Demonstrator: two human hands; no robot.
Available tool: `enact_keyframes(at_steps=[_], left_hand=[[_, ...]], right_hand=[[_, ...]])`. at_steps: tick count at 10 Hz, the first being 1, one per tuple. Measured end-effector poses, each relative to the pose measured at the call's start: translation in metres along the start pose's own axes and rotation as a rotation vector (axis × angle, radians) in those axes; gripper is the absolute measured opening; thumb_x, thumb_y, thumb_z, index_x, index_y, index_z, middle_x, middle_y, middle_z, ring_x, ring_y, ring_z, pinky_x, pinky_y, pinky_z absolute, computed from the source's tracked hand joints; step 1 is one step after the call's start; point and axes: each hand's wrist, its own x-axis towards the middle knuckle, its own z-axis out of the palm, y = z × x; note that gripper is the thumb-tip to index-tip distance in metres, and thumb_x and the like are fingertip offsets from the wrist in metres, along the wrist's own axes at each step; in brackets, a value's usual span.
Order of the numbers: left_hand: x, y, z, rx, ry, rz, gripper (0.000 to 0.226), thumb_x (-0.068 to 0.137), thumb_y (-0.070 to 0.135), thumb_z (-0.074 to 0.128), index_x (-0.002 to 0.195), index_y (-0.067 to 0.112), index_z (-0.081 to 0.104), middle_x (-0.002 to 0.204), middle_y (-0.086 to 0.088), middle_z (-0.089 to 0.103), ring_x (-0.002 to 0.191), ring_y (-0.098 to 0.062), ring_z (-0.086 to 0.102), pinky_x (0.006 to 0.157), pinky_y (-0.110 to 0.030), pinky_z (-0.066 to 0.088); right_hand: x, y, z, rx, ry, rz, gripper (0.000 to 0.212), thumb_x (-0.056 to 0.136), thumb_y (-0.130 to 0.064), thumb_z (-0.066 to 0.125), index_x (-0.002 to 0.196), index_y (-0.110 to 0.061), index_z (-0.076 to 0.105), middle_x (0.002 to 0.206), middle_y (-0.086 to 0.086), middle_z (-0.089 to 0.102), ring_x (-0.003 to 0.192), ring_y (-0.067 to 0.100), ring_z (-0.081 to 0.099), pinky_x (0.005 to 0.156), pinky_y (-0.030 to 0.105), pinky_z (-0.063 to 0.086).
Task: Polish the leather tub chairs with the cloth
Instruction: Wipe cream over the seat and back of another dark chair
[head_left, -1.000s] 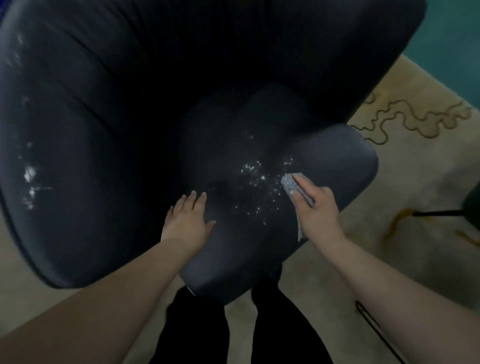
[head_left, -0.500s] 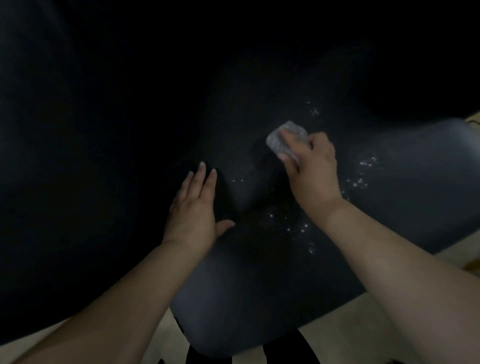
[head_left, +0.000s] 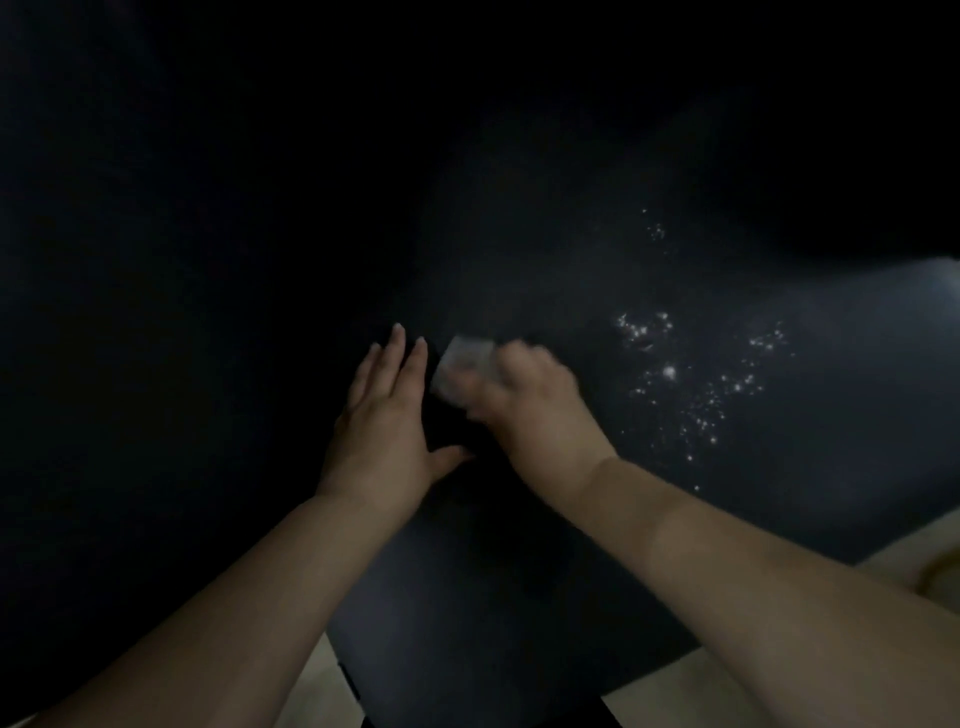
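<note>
You are looking down into a dark leather tub chair (head_left: 519, 597) that is filling nearly the whole head view, and most of it is too dim to read: the back and the arm toward nine and twelve o'clock are sinking into black, so you cannot tell where the seat ends and the wall begins. Your left hand (head_left: 382, 431) is lying flat on the seat near the centre, fingers straight and close together pointing toward twelve o'clock, thumb splayed out toward three, pressing on the leather and holding nothing. Just beside it at three o'clock, your right hand (head_left: 535, 410) is curling its grip around the cloth (head_left: 465, 366), a small pale grey wad that is sticking out from under the fingers toward eleven o'clock; hand and cloth are both smeared by motion blur, so you cannot make out how the fingers are lying on it or the cloth's edges. The cloth is sitting against the seat, nearly touching your left fingertips. Toward two and three o'clock of your right hand, bright droplets (head_left: 696, 384) are glinting on the leather, well apart from the cloth. Pale floor (head_left: 914, 566) is showing only in slivers at four and six o'clock, cut off by the frame.
</note>
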Motion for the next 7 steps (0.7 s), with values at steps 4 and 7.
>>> enact_keyframes(at_steps=[4,7], left_hand=[[0.011,0.031,-0.001,0.007,0.000,-0.020,0.110,0.074,0.052,0.073,0.153,0.024,0.002,0.160,0.007,-0.015,0.146,-0.015,-0.011,0.120,-0.037,0.008],[0.059,0.064,-0.012,-0.002,0.042,-0.056,0.111,0.073,0.050,0.075,0.153,0.024,0.003,0.161,0.005,-0.010,0.147,-0.018,-0.007,0.120,-0.041,0.011]], right_hand=[[0.014,0.064,-0.038,-0.085,0.072,-0.015,0.045,0.087,-0.017,0.063,0.131,-0.023,0.055,0.106,0.017,0.052,0.093,0.036,0.050,0.078,0.044,0.047],[0.033,0.121,-0.061,-0.178,0.234,0.044,0.043,0.085,-0.010,0.062,0.125,-0.022,0.060,0.106,0.023,0.053,0.093,0.041,0.049,0.078,0.045,0.045]])
